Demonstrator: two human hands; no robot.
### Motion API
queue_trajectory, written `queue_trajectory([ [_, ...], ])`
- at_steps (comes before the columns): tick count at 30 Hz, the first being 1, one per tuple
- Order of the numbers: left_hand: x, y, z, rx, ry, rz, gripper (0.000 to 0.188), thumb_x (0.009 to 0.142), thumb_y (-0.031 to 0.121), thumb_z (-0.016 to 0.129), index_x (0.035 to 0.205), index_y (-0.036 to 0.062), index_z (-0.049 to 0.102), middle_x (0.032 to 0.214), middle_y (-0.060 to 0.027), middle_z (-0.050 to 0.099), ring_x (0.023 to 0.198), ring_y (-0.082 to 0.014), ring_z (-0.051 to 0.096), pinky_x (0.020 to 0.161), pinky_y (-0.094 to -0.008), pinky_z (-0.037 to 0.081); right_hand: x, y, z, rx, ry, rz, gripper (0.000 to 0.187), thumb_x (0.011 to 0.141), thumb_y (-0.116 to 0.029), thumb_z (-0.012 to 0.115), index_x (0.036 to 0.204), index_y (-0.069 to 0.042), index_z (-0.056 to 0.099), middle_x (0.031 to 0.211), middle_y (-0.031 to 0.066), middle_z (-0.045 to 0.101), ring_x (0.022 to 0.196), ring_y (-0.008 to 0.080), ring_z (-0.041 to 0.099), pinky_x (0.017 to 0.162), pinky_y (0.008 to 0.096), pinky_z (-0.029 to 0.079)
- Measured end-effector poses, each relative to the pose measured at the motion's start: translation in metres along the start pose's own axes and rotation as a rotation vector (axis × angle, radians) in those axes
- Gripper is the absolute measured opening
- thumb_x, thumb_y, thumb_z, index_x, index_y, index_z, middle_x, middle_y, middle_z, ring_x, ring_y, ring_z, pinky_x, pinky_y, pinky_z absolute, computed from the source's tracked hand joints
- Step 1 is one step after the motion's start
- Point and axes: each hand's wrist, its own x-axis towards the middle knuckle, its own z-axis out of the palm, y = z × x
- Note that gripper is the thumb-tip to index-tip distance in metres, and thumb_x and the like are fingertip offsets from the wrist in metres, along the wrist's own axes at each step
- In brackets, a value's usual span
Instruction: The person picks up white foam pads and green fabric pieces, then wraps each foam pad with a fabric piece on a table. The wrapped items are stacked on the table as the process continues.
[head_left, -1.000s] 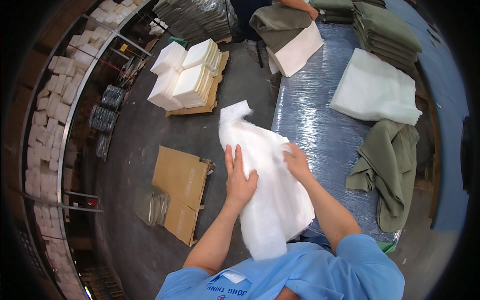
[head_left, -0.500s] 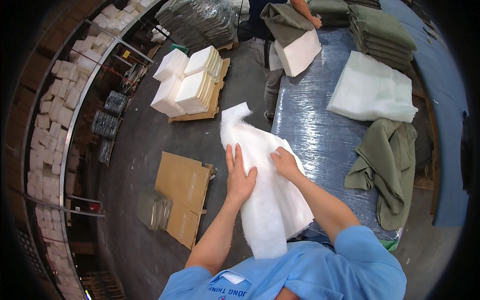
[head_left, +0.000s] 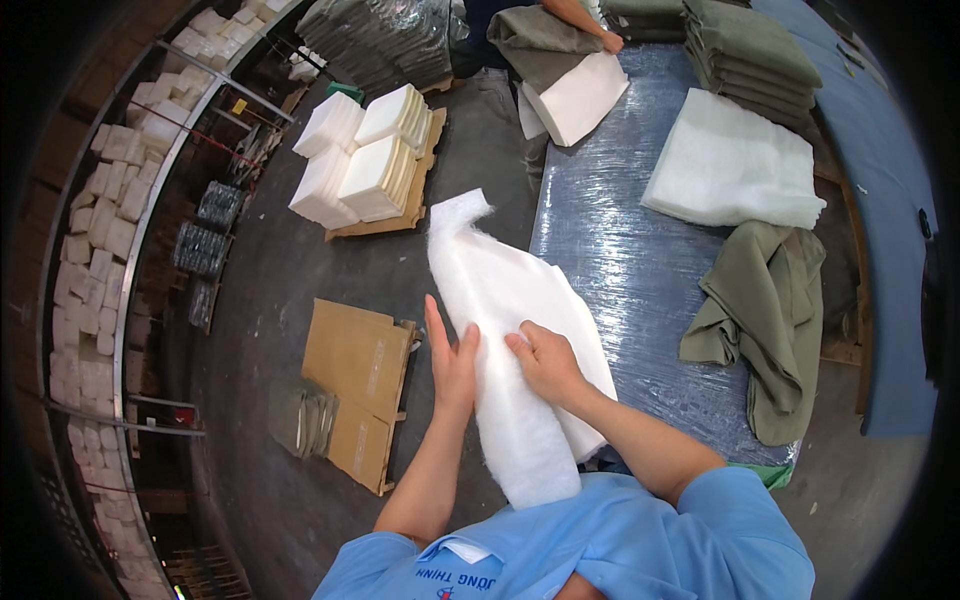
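Note:
Upright in front of me stands a white foam slab with a sheet of fluffy white wadding folded around its left side, its lower end against my shirt. My left hand lies along the left edge of the wadding, fingers stretched out and thumb resting on its face. Curled over the middle of the piece, my right hand grips the wadding, with its thumb near the fold. A limp olive fabric cover lies on the right side of the film-wrapped table, beyond my right forearm.
Folded white wadding and a stack of olive covers lie farther along the table. Across it, a co-worker's hand holds an olive cover over white foam. White foam stacks and flattened cardboard are on the floor to the left.
My right hand has slid down and left along the wadding toward the fold. My left hand has moved slightly down and left, its fingers now straighter along the edge.

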Motion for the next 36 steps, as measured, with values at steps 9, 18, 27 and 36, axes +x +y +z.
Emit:
queue_trajectory([
  [9, -0.022, -0.011, -0.002, 0.537, -0.214, 0.186, 0.096, 0.088, 0.011, 0.069, 0.162, -0.0018, 0.008, 0.161, -0.0271, 0.022, 0.15, -0.038, 0.026, 0.122, -0.0437, 0.024, 0.014, 0.143, -0.03, -0.332, 0.213, 0.488, 0.017, 0.1, -0.02, 0.059, 0.104, -0.004, 0.06, 0.099, 0.0247, 0.07, 0.092, 0.0453, 0.067, 0.08, 0.0504, 0.052],
  [18, -0.032, -0.01, 0.001, 0.556, -0.171, 0.18, 0.094, 0.088, 0.011, 0.067, 0.162, -0.0009, 0.009, 0.156, -0.0276, 0.028, 0.145, -0.0388, 0.032, 0.12, -0.0443, 0.028, 0.027, 0.037, -0.007, 0.198, 0.13, -0.021, 0.021, 0.102, -0.026, 0.058, 0.11, -0.008, 0.065, 0.084, 0.0196, 0.068, 0.077, 0.0353, 0.066, 0.074, 0.0466, 0.051],
  [27, -0.031, -0.011, 0.001, 0.54, -0.171, 0.186, 0.092, 0.089, 0.01, 0.066, 0.162, 0.0011, 0.01, 0.157, -0.0278, 0.027, 0.146, -0.0391, 0.032, 0.12, -0.0445, 0.028, 0.017, 0.046, -0.023, 0.036, -0.051, 0.211, 0.034, 0.101, -0.037, 0.057, 0.106, -0.005, 0.066, 0.09, 0.0223, 0.071, 0.088, 0.0411, 0.069, 0.078, 0.0483, 0.052],
  [36, -0.041, -0.008, -0.001, 0.406, -0.081, 0.129, 0.091, 0.092, 0.012, 0.066, 0.163, 0.0043, 0.01, 0.162, -0.0284, 0.022, 0.151, -0.0386, 0.026, 0.122, -0.0449, 0.026, -0.071, -0.016, -0.014, 0.134, -0.151, 0.1, 0.036, 0.101, -0.037, 0.06, 0.091, -0.002, 0.059, 0.068, 0.0198, 0.06, 0.064, 0.0346, 0.06, 0.063, 0.0448, 0.046],
])
